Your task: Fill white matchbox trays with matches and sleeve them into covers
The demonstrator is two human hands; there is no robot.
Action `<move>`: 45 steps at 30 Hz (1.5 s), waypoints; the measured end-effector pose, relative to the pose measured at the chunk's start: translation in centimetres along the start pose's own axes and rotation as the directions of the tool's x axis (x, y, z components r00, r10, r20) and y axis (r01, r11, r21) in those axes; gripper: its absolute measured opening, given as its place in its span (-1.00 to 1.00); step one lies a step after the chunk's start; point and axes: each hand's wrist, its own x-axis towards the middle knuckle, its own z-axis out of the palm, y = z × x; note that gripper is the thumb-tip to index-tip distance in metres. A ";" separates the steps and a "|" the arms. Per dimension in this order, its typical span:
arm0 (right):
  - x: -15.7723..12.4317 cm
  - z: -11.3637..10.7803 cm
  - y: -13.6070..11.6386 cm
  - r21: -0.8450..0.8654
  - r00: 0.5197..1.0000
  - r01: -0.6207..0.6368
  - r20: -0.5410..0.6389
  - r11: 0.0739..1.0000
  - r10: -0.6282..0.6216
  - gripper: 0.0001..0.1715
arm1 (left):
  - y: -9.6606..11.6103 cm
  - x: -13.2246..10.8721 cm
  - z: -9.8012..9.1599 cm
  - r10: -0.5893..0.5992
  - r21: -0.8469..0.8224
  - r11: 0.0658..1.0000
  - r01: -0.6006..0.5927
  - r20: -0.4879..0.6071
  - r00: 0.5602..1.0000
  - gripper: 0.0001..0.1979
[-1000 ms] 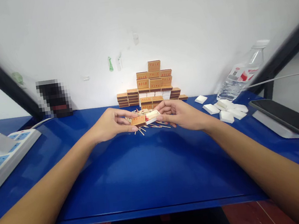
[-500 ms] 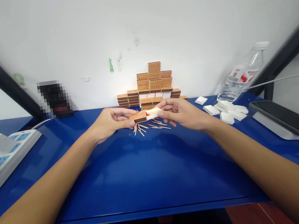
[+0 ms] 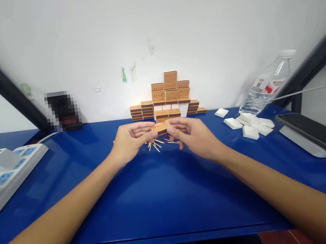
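Between my two hands, above the blue table (image 3: 160, 194), is a small orange-brown matchbox (image 3: 161, 128). My left hand (image 3: 131, 141) grips its left end between thumb and fingers. Its right end is pinched by my right hand (image 3: 190, 134), whose thumb lies on the front edge. The box looks slid closed or nearly so. Loose matches (image 3: 155, 144) with red heads lie scattered on the table just below and behind the box, partly hidden by my fingers. Farther back, a stepped stack of matchboxes (image 3: 171, 95) stands against the wall.
White inner trays (image 3: 251, 122) lie in a loose group on the right, near a tilted water bottle (image 3: 266, 84) and a phone (image 3: 320, 131) on a white stand. A power strip (image 3: 13, 167) lies at left. A pixelated dark object (image 3: 64, 111) stands at the back left.
The white inner tray, partly out of the matchbox before, has slid into its sleeve. My hands have come closer together around the box.
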 end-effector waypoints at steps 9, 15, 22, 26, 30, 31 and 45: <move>-1.1 1.6 -0.2 -0.093 0.989 -0.005 0.145 0.996 0.018 -0.37 | -0.9 -0.6 0.8 0.090 0.178 0.980 -0.085 -0.021 0.996 -0.48; -0.8 1.0 0.7 -0.347 0.996 0.073 0.077 0.935 -0.050 -0.28 | -0.6 -0.4 -0.5 0.352 0.556 0.752 -0.353 0.113 0.929 -0.53; 0.1 -0.7 1.2 -0.654 0.968 0.154 -0.052 0.741 -0.247 -0.53 | 1.8 5.0 -7.1 0.327 0.780 0.590 -0.210 0.007 0.945 -0.56; 0.2 -1.0 1.5 -0.735 0.968 0.177 0.010 0.655 -0.250 -0.68 | 1.9 9.4 -9.0 0.277 0.793 0.573 -0.208 0.052 0.960 -0.64; 0.3 -1.1 1.6 -0.789 0.976 0.169 0.052 0.591 -0.209 -0.75 | 0.8 12.4 -9.1 0.268 0.792 0.572 -0.215 0.067 0.961 -0.77; 0.3 -1.2 1.6 -0.800 0.978 0.163 0.053 0.578 -0.202 -0.76 | 0.4 12.7 -9.0 0.281 0.792 0.571 -0.216 0.058 0.958 -0.77; 1.6 -4.5 1.7 -0.919 0.981 -0.063 -0.128 0.389 -0.144 -0.72 | 1.7 6.8 -7.7 0.307 0.864 0.477 -0.164 0.012 0.952 -0.69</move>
